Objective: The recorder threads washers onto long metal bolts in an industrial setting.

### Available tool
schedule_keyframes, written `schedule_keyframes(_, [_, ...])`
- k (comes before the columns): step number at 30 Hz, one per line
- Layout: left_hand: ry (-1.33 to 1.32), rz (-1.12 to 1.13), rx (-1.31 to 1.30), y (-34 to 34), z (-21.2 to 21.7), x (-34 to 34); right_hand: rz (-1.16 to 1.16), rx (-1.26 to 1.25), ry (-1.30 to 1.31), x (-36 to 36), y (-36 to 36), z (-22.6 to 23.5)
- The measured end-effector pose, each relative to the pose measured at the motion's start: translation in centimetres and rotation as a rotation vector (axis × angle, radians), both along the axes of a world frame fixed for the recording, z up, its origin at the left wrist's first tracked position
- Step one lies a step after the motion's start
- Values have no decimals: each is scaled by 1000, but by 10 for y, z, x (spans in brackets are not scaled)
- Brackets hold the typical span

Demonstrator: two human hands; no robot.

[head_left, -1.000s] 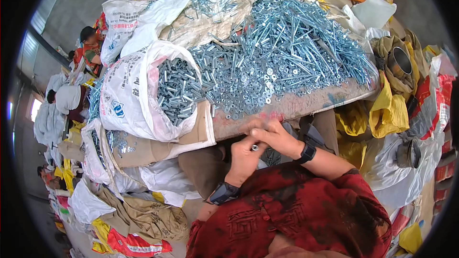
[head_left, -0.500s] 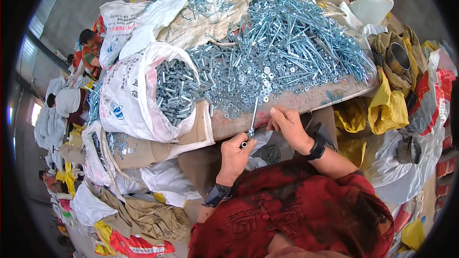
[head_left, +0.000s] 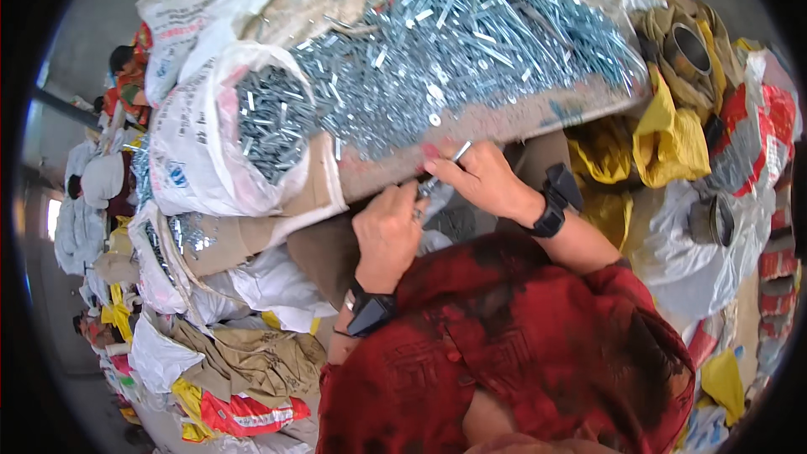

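Sacks and crumpled bags in white, yellow and red crowd the floor on every side of a worn board table (head_left: 504,122) heaped with shiny zinc bolts (head_left: 471,25). A white woven sack (head_left: 197,143), open-mouthed and full of more bolts, leans against the table's left end. At the near edge of the table the person's two hands meet. The right hand (head_left: 479,178) is closed in a pinch around a single bolt (head_left: 460,151), whose long axis slants up and to the right, its free end poking past the fingertips toward the heap. The left hand (head_left: 388,231) sits just below and left of it, fingers curled; what it grips, if anything, I cannot tell. The bolt lies nearer the right hand. Both wrists carry black bands.
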State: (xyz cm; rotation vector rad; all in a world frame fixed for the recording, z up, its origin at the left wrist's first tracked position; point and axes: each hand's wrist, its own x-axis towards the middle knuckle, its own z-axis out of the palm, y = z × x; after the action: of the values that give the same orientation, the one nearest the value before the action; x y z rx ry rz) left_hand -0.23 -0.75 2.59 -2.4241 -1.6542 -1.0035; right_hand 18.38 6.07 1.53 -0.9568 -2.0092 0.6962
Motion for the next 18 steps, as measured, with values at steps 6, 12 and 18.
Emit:
schedule_keyframes(6, [-252,-309,-247,2,13,-5,263,-89,55,12,-14,5])
schedule_keyframes(12, [-664,-270,-782,5,-40,-23,379,-77,-154,16,-15,-28])
schedule_keyframes(18, [-1704,-32,-1085,-6,-55,-33,-239,232,-262,28,44,-14])
